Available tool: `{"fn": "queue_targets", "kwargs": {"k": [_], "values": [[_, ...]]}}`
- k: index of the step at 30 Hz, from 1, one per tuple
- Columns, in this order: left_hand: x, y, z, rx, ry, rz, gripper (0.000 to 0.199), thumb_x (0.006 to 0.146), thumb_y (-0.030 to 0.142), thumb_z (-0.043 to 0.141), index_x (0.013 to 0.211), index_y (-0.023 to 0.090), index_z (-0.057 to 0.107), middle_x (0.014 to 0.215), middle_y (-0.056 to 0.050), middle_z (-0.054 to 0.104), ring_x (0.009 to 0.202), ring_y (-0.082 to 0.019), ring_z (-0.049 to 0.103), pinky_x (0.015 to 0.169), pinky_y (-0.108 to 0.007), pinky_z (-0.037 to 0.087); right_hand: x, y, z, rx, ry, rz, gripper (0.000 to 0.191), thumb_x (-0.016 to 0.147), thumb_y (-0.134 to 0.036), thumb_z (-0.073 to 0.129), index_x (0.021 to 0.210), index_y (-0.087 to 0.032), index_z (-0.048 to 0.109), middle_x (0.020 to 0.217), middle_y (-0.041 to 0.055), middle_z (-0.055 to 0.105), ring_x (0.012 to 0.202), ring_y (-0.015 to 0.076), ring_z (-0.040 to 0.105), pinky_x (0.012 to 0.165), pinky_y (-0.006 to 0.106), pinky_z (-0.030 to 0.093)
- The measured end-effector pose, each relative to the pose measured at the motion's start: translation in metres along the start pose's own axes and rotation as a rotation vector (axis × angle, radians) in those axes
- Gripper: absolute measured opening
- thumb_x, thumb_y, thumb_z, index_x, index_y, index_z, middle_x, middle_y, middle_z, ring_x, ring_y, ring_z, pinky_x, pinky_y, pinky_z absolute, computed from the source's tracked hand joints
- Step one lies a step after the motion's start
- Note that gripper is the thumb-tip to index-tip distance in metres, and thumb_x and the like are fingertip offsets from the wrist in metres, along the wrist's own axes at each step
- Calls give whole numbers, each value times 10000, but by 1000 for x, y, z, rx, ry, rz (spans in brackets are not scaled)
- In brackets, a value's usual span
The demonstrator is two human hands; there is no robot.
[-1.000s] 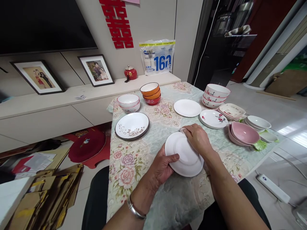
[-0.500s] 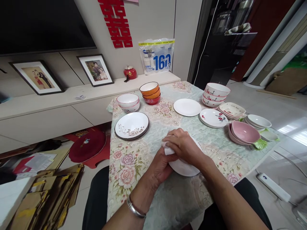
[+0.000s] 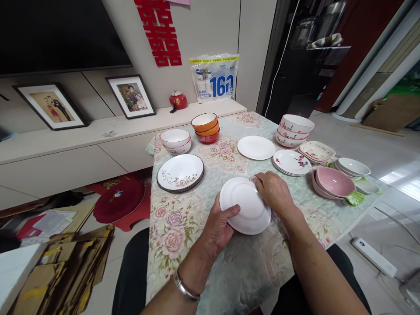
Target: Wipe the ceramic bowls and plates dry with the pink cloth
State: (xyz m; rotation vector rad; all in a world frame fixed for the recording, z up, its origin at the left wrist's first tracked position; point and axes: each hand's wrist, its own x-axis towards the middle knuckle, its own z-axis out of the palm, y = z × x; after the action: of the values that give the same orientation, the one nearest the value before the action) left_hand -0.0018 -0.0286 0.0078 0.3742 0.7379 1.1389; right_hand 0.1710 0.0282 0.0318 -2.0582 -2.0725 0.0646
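Left hand [image 3: 220, 225]: fingers gripping white plate [image 3: 244, 205] by left rim, thumb over, apparently for steadiness.
Right hand [image 3: 274, 191]: fingers closed on white cloth [image 3: 253, 179] at far rim.
Plate position: tilted above near desk [image 3: 239, 275].
Brown-rimmed plates [image 3: 180, 169]: stacked left, likely saving room.

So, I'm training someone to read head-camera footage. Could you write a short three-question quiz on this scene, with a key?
1. True or false: the left hand holds a white plate, its thumb lying over the face.

2. Multiple choice: what colour is the bottom bowl, under the orange bowls?
A) pink
B) red
C) green

3. Fill in the blank: the silver bangle is worn on the ____ wrist.

Key:
1. True.
2. B, the red bowl is at the bottom.
3. Left.
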Motion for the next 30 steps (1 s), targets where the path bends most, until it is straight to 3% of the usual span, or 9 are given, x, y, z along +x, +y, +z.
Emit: {"fn": "queue_targets", "kwargs": {"k": [4, 9, 12, 14, 17, 20, 24, 30], "values": [[-5, 0, 5, 11, -85, -59, 816, 547, 78, 827, 1293, 211, 524, 1129, -90, 699, 1022, -280, 635, 889, -409, 503, 0, -2, 0, 116, 90, -55, 280, 979, -297, 472, 1096, -192, 704, 974, 101, 670, 962, 242, 584, 795, 316, 389], [-5, -1, 7, 10, -83, -84, 736, 527, 32, 803, 1205, 222, 588, 1000, -46, 720, 921, -237, 646, 823, -360, 498, -12, -29, -9, 239, 131, -381, 220, 959, -237, 516, 1053, -179, 707, 978, 90, 670, 943, 233, 541, 864, 341, 397], [-3, -4, 5, 21, -63, -54, 516, 503, -3, 783, 966, 185, 659, 828, -8, 707, 783, -180, 632, 753, -302, 479, -22, -49, -14, 282, 55, -614, 198, 952, -202, 522, 996, -196, 715, 940, 76, 668, 912, 217, 534, 850, 341, 401], [-2, -5, 4, 30, -52, -38, 382, 487, -17, 778, 802, 158, 650, 754, 2, 684, 737, -154, 615, 735, -276, 468, -24, -55, -15, 298, 12, -684, 190, 950, -213, 532, 992, -218, 717, 943, 65, 671, 923, 213, 533, 834, 335, 402], [-2, -4, 4, 24, -90, -61, 477, 516, 5, 787, 945, 179, 670, 865, -20, 712, 807, -190, 638, 781, -318, 486, -18, -44, -10, 324, 21, -613, 208, 964, -235, 517, 1049, -220, 707, 1014, 61, 681, 961, 208, 539, 870, 334, 394], [-4, -2, 4, 8, -129, -87, 708, 549, 31, 796, 1202, 223, 603, 1033, -58, 717, 941, -243, 643, 841, -375, 498, -5, -20, -3, 309, 53, -362, 234, 976, -273, 499, 1049, -213, 713, 1003, 64, 693, 971, 208, 558, 873, 316, 386], [-4, 0, 2, 13, -130, -97, 761, 551, 46, 811, 1257, 197, 570, 1106, -90, 703, 996, -258, 630, 883, -394, 497, 3, 2, 2, 134, 19, -60, 286, 979, -313, 469, 1015, -208, 733, 954, 91, 693, 903, 220, 595, 762, 303, 377], [1, -2, 0, 3, -2, -27, 725, 566, 117, 840, 1242, 151, 580, 1086, -111, 714, 988, -270, 642, 898, -402, 495, 1, 0, 8, 24, 11, -1, 304, 977, -337, 455, 1024, -202, 723, 944, 111, 672, 918, 238, 594, 745, 308, 361]]}}
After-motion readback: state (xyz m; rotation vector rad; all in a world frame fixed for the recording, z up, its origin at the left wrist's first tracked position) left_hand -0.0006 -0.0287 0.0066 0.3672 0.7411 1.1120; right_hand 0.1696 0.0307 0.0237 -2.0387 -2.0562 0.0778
